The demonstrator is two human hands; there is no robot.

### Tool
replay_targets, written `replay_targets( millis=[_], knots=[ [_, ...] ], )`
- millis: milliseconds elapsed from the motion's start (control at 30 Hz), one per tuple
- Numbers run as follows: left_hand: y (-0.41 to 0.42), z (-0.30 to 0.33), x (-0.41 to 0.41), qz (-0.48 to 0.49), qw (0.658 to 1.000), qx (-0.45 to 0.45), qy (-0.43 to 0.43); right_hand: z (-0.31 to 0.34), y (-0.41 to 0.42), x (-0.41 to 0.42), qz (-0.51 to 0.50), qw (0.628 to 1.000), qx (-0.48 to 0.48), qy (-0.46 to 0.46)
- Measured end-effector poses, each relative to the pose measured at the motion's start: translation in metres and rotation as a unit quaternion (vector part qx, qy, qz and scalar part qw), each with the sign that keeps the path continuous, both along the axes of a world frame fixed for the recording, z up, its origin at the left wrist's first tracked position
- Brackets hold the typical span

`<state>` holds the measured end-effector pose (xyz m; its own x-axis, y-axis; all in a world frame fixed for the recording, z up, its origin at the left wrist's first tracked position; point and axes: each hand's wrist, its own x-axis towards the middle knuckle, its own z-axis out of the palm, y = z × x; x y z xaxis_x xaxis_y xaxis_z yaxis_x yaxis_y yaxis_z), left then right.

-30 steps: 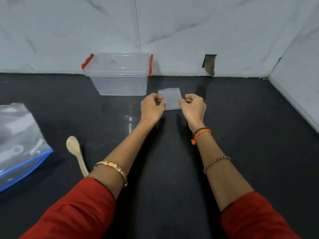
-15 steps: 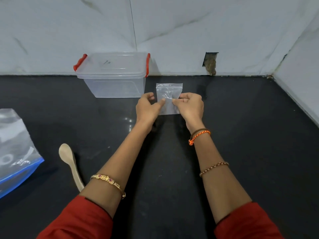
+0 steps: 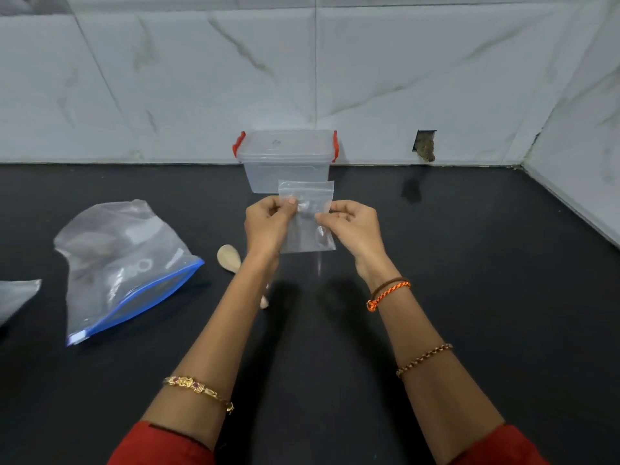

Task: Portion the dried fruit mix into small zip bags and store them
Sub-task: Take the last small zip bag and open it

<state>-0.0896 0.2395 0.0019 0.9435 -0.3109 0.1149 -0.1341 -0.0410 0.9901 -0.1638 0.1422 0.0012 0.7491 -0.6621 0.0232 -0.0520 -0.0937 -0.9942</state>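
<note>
Above a black countertop [image 3: 469, 313], a big blue-zippered bag [image 3: 124, 266] lies at the left and a lidded clear box [image 3: 287, 161] with red clips stands against the wall. Left hand [image 3: 266, 226] and right hand [image 3: 355, 226] each pinch a side of a small clear zip bag [image 3: 307, 213], held upright before the box. A wooden spoon [image 3: 229, 258] lies beneath the left wrist.

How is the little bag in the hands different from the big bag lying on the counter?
The small bag is far smaller than the big bag. The small bag is held up by the left hand and right hand, while the big bag lies on the counter. The big bag has a blue zip edge; the small bag shows no colour. The small bag looks flat; the big bag is puffed and crumpled. Both are clear plastic.
</note>
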Motion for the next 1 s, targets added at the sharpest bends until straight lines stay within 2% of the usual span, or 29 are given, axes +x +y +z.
replay_targets(
  millis=[167,333,467,567,667,733,833,1000],
  knots=[
    [0.059,0.0,0.001,-0.053,0.996,0.053,-0.055,0.013,0.043,-0.01,0.007,0.999,0.022,-0.029],
    [0.1,-0.002,0.006,-0.101,0.979,0.129,-0.117,0.017,0.073,-0.018,0.06,0.998,-0.035,-0.012],
    [0.122,-0.001,0.004,-0.112,0.97,0.154,-0.151,0.015,0.09,-0.02,0.089,0.993,-0.076,0.024],
    [0.134,0.0,0.001,-0.091,0.965,0.165,-0.183,0.017,0.105,-0.02,0.097,0.992,-0.066,0.044],
    [0.143,-0.001,-0.007,-0.098,0.956,0.164,-0.223,0.017,0.115,-0.018,0.063,0.997,-0.033,0.027],
    [0.145,-0.003,-0.013,-0.119,0.937,0.208,-0.255,0.016,0.12,-0.017,0.049,0.999,-0.004,0.014],
    [0.143,-0.008,-0.017,-0.094,0.911,0.267,-0.299,0.016,0.126,-0.019,0.05,0.999,0.01,0.008],
    [0.142,-0.014,-0.014,-0.104,0.907,0.256,-0.319,0.018,0.127,-0.023,0.063,0.997,0.015,0.029]
  ],
)
